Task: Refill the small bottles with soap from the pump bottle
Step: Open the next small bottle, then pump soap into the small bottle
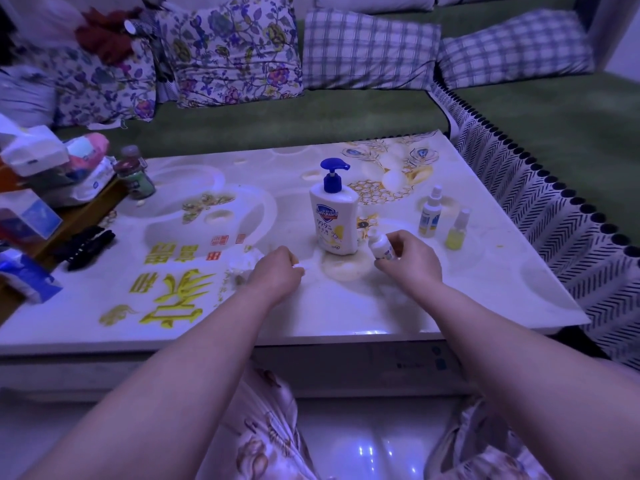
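the tabletop (450,289) is white with gold patterns. the pump bottle (334,220) stands upright near its middle, its blue spout pointing toward the right edge. i judge it the heaviest thing here: broad-based and steady, with smooth plastic that could turn slippery if soap runs down it. it is best worked by pressing the pump head from above, with the body steadied if needed.

the right grip (410,259) is just in front and to the right of it, toward the near edge. its fingers are wrapped round the small bottle (381,245), held tilted just off the tabletop beside the pump bottle's base. that bottle looks light and stiff, with a narrow neck, so it is easily knocked or overfilled. taking it round the body, as now, leaves the neck free to go under the spout.

the left grip (277,273) rests curled near the front edge, pinching a small white piece (300,269), possibly a cap; it is too small to tell. a crumpled tissue (246,258) lies just beyond it.

a taller spray bottle (428,214) and a shorter spray bottle (456,232) wait capped near the right edge.
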A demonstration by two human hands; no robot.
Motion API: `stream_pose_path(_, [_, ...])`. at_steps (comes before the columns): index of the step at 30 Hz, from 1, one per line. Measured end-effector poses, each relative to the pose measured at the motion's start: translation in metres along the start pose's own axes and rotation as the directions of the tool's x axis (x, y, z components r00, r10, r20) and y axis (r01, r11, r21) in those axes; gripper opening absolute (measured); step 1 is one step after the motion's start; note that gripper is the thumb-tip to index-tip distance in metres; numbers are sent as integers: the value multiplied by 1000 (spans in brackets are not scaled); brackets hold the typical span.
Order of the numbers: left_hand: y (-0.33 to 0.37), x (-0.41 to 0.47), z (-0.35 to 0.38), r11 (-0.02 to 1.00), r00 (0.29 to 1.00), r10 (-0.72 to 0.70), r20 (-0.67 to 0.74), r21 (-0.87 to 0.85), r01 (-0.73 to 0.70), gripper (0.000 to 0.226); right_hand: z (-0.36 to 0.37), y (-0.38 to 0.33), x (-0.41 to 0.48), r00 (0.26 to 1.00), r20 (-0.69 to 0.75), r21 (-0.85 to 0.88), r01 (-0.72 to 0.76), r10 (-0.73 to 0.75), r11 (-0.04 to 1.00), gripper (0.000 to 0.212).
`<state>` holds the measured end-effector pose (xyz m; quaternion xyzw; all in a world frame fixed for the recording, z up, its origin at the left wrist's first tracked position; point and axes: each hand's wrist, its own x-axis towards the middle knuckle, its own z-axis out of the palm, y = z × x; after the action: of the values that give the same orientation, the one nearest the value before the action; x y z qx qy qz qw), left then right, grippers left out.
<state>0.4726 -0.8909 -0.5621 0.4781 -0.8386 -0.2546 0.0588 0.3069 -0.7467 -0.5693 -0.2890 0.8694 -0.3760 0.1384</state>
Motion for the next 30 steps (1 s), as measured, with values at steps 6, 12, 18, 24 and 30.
stream_pose_path(6, [-12, 6, 15, 998, 1000, -14, -27, 64, 16, 13, 0, -8, 0, 1000, 4, 14, 30, -30, 999, 31])
stream_pose_path(12, [-16, 9, 22, 986, 998, 2, -63, 165, 8, 14, 1, -5, -1, 1000, 20, 17, 20, -20, 1000, 31])
stream_pose_path(18, [-16, 12, 26, 977, 997, -15, -69, 213, 29, 14, 4, -4, 1, 999, 27, 41, 16, -17, 999, 30])
stream_pose_path(24, [-13, 16, 19, 976, 998, -21, -51, 216, 32, 36, 5, -7, 3, 999, 39, 52, 1, -3, 999, 33])
stream_pose_path(30, [-5, 12, 6, 983, 998, -40, -56, 179, 49, 39, -1, -13, 3, 999, 39, 65, -8, 5, 998, 34])
